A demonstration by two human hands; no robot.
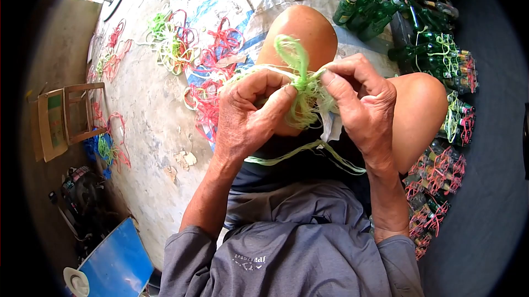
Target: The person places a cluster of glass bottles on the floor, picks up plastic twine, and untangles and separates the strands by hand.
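Between my two hands is a frayed bunch of light green plastic twine, knotted in the middle with a loop standing up. My left hand is closed, thumb and forefinger pinching the twine beside the knot. On the other side, my right hand pinches a strand of the same twine, drawn out from the knot. Loose ends fan out below the knot. A further length of pale green twine hangs across my lap. Both hands are held in front of my bent knees.
Red twine and green twine lie in tangles on the floor to the left. Green glass bottles stand at upper right; bundles of tied bottles line the right side. A wooden frame and a blue panel are at left.
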